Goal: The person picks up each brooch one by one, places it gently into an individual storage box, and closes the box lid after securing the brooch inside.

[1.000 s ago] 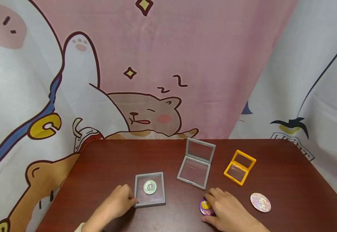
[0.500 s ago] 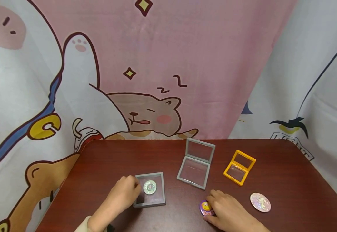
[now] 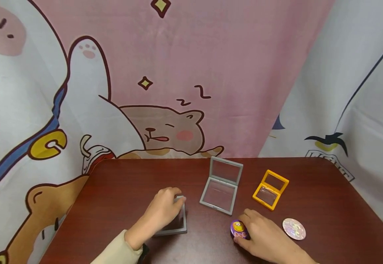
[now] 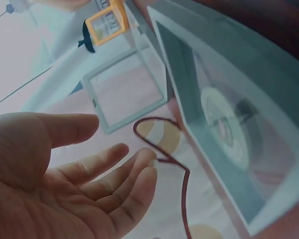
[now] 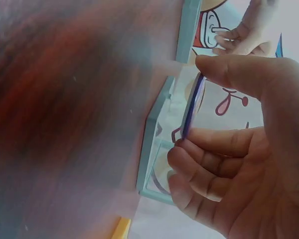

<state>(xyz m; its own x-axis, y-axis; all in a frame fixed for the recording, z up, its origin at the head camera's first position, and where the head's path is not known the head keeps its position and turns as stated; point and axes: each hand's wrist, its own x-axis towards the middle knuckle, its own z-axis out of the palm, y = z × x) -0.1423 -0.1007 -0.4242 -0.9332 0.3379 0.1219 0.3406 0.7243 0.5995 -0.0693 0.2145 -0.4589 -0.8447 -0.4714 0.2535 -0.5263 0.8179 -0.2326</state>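
My left hand (image 3: 165, 207) hovers over a closed grey display case (image 3: 175, 231), hiding most of it in the head view. Its fingers are relaxed and hold nothing, as the left wrist view shows. Inside the case's clear film sits a pale round badge (image 4: 224, 127). At the front of the table, my right hand (image 3: 265, 234) pinches a purple round badge (image 3: 238, 228) with a yellow figure on it. In the right wrist view the badge (image 5: 193, 107) is seen edge-on between thumb and fingertips, tilted up and clear of the tabletop.
A larger grey case (image 3: 218, 194) stands hinged open at the back middle. To its right is a small yellow case (image 3: 266, 196), also open. A pearly round disc (image 3: 294, 229) lies right of my right hand. Behind the table (image 3: 330, 205) hangs a cartoon curtain (image 3: 237, 73).
My left hand has gone from the closed grey case's left edge across it, up and to the right. My right hand has raised the purple badge slightly.
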